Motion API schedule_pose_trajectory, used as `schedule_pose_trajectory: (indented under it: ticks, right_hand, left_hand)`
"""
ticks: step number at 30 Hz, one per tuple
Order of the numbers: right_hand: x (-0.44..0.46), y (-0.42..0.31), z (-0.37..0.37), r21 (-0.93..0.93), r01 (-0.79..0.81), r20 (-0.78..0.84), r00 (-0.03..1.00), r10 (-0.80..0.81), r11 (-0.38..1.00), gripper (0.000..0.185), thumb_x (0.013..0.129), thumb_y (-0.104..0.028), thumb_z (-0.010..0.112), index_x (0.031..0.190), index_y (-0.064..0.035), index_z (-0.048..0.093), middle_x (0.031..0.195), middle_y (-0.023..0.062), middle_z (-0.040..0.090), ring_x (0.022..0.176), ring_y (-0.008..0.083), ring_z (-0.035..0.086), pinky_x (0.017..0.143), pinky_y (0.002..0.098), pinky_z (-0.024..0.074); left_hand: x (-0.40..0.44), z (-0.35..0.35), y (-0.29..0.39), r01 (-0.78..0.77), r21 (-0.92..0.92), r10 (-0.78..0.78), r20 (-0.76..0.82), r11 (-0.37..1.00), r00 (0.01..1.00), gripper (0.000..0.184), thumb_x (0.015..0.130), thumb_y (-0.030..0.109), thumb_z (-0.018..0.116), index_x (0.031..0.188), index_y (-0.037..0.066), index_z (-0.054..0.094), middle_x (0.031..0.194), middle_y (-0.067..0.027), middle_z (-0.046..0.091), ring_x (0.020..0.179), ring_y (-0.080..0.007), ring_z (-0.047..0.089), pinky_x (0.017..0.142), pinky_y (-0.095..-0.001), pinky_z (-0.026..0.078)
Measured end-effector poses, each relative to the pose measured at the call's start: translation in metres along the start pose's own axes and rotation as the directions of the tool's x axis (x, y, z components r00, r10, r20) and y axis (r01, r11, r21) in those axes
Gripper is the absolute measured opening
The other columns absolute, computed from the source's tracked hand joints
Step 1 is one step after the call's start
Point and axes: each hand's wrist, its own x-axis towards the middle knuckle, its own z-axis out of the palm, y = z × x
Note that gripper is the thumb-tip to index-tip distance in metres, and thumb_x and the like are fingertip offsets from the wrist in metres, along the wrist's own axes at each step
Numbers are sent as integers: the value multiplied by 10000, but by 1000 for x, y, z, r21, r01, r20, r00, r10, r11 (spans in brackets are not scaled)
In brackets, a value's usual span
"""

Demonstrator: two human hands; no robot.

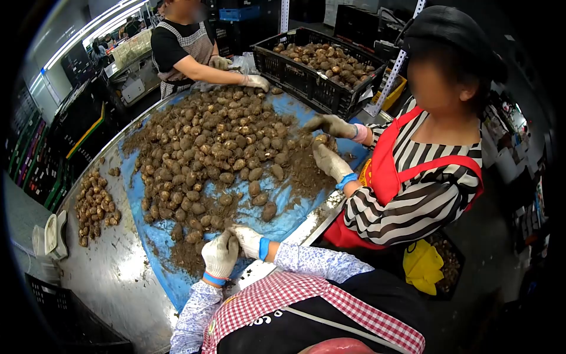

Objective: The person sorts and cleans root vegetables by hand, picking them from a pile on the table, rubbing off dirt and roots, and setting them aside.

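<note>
Both my hands wear whitish gloves and meet at the near edge of a big heap of brown, soil-covered tubers [206,138]. My left hand [220,255] has its fingers bent inward, touching the fingertips of my right hand [246,239]. Whatever lies between the fingertips is too small and hidden to name. Under the heap spreads a blue plastic sheet [154,245], with loose soil and root fibres [186,257] just beyond my left hand.
A smaller tuber pile [96,207] sits on the metal table [127,289] at left, near a scale [52,235]. A black crate [306,76] of tubers stands at the back. Gloved co-workers stand at right [413,171] and at the far side [186,50].
</note>
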Motion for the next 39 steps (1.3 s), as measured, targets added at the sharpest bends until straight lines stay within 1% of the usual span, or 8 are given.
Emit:
schedule_pose_trajectory:
  ticks: [6, 8, 11, 19, 26, 29, 32, 39]
  right_hand:
    - [-39, -41, 37, -925, 357, 246, 825, -509, 132, 243, 979, -184, 432, 1125, -43, 565, 1031, 127, 619, 985, 309, 589, 787, 339, 521]
    - [-81, -79, 61, -911, 333, 410, 803, -432, -244, 297, 917, -135, 452, 1157, 11, 549, 1168, 189, 566, 1087, 343, 552, 893, 368, 501]
    - [-45, -51, 25, -687, 250, 680, 553, -482, -682, 359, 837, -109, 503, 1131, 91, 553, 1160, 212, 553, 1066, 334, 556, 932, 352, 486]
    - [-50, -46, 32, -169, -198, 100, 971, 216, 966, 269, 963, -282, 459, 769, -123, 557, 616, 31, 480, 472, 162, 376, 436, 323, 311]
    - [-29, -6, 34, 16, 169, -74, 983, -167, 986, 341, 999, -295, 396, 1168, -56, 570, 988, 130, 630, 837, 196, 618, 655, 332, 516]
    - [-5, 0, 5, -838, 253, -16, 874, -485, 484, 397, 999, -315, 419, 1228, -7, 521, 1261, 163, 546, 1157, 258, 520, 953, 343, 432]
    - [-70, -74, 39, -746, 411, 289, 909, -302, 524, 470, 978, -361, 465, 1209, 47, 496, 1288, 242, 522, 1201, 337, 504, 999, 380, 407]
    - [-84, -95, 49, -811, 573, 582, 770, -263, -118, 281, 929, -277, 520, 1030, -32, 613, 995, 194, 630, 935, 348, 617, 759, 426, 504]
  left_hand:
    - [-19, 33, -52, 138, 321, -163, 54, 937, 985, 205, 976, 97, 447, 1012, -64, 567, 997, -246, 627, 922, -320, 621, 767, -394, 496]
    - [-15, 46, -55, 662, -576, -724, 167, 479, 670, 224, 979, 116, 449, 1057, -60, 563, 1114, -281, 583, 1050, -329, 575, 856, -406, 468]
    - [-25, 48, -45, 455, 32, -456, 45, 890, 889, 218, 945, 107, 478, 1108, -28, 529, 981, -274, 615, 912, -376, 619, 769, -400, 507]
    - [-4, -16, -5, 87, 47, -91, 78, 995, 993, 325, 914, 87, 541, 1227, 4, 562, 624, -146, 616, 517, -289, 609, 499, -365, 489]
    - [-33, 30, -41, 535, -181, -551, -52, 825, 833, 294, 1015, 131, 377, 1192, -35, 541, 1196, -224, 583, 1125, -309, 573, 926, -360, 460]
    - [-45, 41, -54, 534, -455, -595, 11, 713, 804, 376, 1016, 226, 398, 1250, -49, 500, 1179, -154, 591, 1086, -228, 581, 889, -375, 523]
    - [-18, 6, -26, 350, -798, -607, 601, -491, 520, 446, 977, 465, 463, 1143, 69, 584, 1026, -104, 643, 847, -250, 652, 751, -412, 568]
    - [-31, -4, -19, 747, -665, -622, 592, -17, 513, 567, 985, 544, 380, 1017, 52, 661, 692, -8, 566, 476, -92, 441, 418, -244, 348]
